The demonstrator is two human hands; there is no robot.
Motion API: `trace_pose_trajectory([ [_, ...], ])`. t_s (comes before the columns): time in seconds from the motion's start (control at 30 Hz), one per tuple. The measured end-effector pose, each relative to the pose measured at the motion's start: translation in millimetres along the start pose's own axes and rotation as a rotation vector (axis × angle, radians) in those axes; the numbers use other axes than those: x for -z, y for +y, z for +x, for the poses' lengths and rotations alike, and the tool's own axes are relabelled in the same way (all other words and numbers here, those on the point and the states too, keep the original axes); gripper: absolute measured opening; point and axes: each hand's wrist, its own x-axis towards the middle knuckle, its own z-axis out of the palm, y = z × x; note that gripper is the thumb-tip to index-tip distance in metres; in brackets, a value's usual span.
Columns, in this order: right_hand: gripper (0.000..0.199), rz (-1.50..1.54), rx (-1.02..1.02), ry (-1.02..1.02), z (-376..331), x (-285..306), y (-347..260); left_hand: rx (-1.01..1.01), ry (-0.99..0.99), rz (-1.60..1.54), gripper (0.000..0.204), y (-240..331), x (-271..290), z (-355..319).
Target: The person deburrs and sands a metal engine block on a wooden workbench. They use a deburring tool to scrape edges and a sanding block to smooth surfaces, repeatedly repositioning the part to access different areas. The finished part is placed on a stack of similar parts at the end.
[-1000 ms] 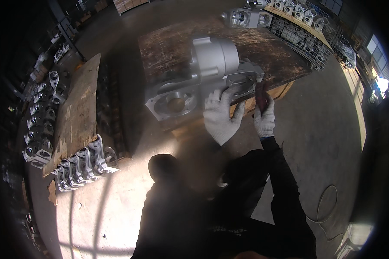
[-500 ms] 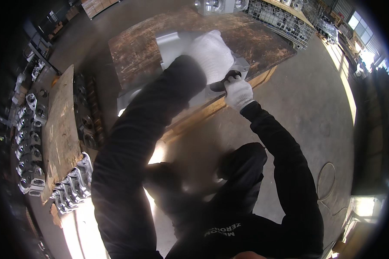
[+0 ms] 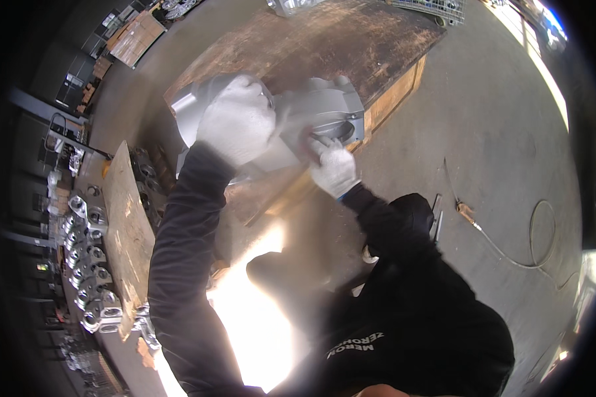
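A large silver-grey metal casting (image 3: 321, 106) lies along the near edge of a worn wooden work surface, with a curved opening at its right end. My left hand (image 3: 237, 122), in a white glove, rests over the casting's left part with its fingers curled. Whatever lies under those fingers is hidden. Beside the near right end of the casting is my right hand (image 3: 336, 169), also gloved in white. Its fingers are closed on a dark, reddish handheld tool (image 3: 306, 142), too smeared by motion to name more exactly.
The brown wooden tabletop (image 3: 285, 49) stretches away beyond the casting. Left of it, several metal parts (image 3: 89, 264) stand in rows beside an upright wooden board (image 3: 126, 231). On the floor at right lie an air gun (image 3: 465, 212) and its looped hose (image 3: 535, 245).
My left hand has shifted left along the casting, uncovering its right part. My right hand has moved left and nearer to me with the dark tool. The view has turned.
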Motion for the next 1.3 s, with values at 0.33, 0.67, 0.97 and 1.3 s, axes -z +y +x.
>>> trace_pose_trajectory([
  [0.33,0.019,0.517,-0.205,-0.073,9,-1,11,-0.033,-0.015,-0.008,0.023,-2,6,8],
  [0.67,0.038,0.002,-0.113,-0.109,9,0,-2,-0.017,-0.004,0.017,0.020,0,3,9],
  [0.97,0.046,1.092,-0.581,-0.145,-22,42,26,1.436,0.518,-1.108,0.035,211,-52,1],
  [1.3,0.035,0.053,0.109,0.521,58,98,-24,1.469,1.093,-2.612,0.024,212,-127,15],
])
